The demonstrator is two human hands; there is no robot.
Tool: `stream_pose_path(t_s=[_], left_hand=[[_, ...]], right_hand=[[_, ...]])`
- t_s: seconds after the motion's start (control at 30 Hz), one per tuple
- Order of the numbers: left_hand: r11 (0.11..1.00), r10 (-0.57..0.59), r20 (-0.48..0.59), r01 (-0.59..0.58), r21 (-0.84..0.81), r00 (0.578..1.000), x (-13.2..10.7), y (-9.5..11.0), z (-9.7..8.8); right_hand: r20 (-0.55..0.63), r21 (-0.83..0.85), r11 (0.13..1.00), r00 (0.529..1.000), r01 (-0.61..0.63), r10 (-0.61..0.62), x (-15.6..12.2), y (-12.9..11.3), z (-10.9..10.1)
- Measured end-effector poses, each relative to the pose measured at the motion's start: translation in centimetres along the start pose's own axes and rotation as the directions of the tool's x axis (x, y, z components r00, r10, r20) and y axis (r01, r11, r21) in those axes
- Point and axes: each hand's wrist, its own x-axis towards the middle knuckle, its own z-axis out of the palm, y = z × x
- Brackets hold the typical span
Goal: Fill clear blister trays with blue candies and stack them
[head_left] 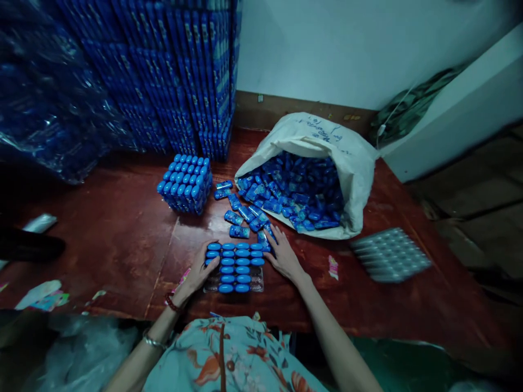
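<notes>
A clear plastic tray (256,279) lies on the table in front of me, with rows of glossy blue oval packs (242,270) set in it. Some pockets at its left and right near corners hold no blue pack. My left hand (201,267) is at the tray's left side, thumb and fingers closed around a blue pack at the end of a row. On the right, my right hand (285,258) has its fingers spread, the fingertips at a loose blue packet (263,240) and the thumb beside the tray's right column.
A white sack (355,185) lies open, spilling blue packets (239,232) onto the red-brown table (134,234). Stacked filled trays (186,182) stand left of it. A pocketed empty tray (392,255) sits right. Tall stacks of blue packages (171,71) rise behind.
</notes>
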Motion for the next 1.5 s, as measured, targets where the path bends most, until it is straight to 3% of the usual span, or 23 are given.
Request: stream_pose_path(t_s=[0.2,0.3,0.43,0.53,0.63,0.73,0.9,1.07,1.13,1.2,1.27,1.33,1.4,1.5], left_hand=[[1.0,0.03,0.09,-0.03,0.001,0.996,1.2,1.1,0.4],[0.998,0.06,0.058,-0.059,-0.016,0.997,1.8,1.8,1.7],[0.999,0.043,-0.066,-0.042,0.005,0.997,1.1,2.1,3.3],[0.999,0.028,-0.057,-0.03,-0.036,0.998,0.3,1.9,3.2],[0.99,0.043,-0.115,-0.058,-0.127,0.992,1.5,1.7,2.1],[0.999,0.042,-0.176,-0.046,-0.019,0.984,5.0,2.0,0.8],[0.969,0.058,0.055,-0.069,0.237,0.997,10.8,2.9,0.1],[0.945,0.045,0.171,-0.097,0.311,0.984,12.6,3.6,0.0],[0.946,0.05,0.175,-0.103,0.309,0.983,12.1,3.7,-0.9],[0.948,0.064,0.131,-0.101,0.301,0.989,10.6,3.7,-2.4],[0.949,0.103,0.006,-0.1,0.299,0.995,8.0,3.4,-4.1],[0.95,0.165,-0.166,-0.111,0.293,0.972,4.6,3.0,-5.6],[0.961,0.176,-0.261,-0.107,0.256,0.949,0.8,2.5,-6.3],[0.982,0.066,-0.344,0.0,0.187,0.937,-3.7,2.0,-5.4]], right_hand=[[0.076,0.113,0.985,0.987,0.13,-0.139,5.7,1.6,-0.1],[0.064,0.147,0.978,0.986,0.146,-0.157,7.4,1.7,0.1],[-0.12,0.167,0.98,0.989,0.109,-0.089,7.6,0.8,0.0],[-0.251,0.121,0.992,0.968,0.024,0.008,7.6,-0.4,-1.1],[-0.137,0.116,0.992,0.99,0.055,-0.039,8.8,-1.3,-3.0],[0.018,0.125,0.985,0.993,0.116,-0.119,11.1,-2.0,-4.4],[0.096,-0.002,0.985,0.98,0.175,-0.174,14.0,-2.7,-4.2],[0.138,-0.075,0.971,0.966,0.229,-0.217,15.0,-3.2,-3.2],[0.108,-0.052,0.975,0.972,0.217,-0.21,14.4,-3.1,-3.6],[-0.032,0.047,0.987,0.988,0.153,-0.152,12.6,-2.5,-4.3],[-0.248,0.274,0.961,0.968,0.046,0.024,9.5,-1.6,-5.2],[-0.334,0.548,0.835,0.904,-0.045,0.268,5.2,-0.7,-6.0],[-0.231,0.724,0.676,0.876,-0.137,0.424,0.5,0.0,-6.4],[-0.061,0.799,0.547,0.871,-0.25,0.488,-5.2,-0.8,-5.5]])
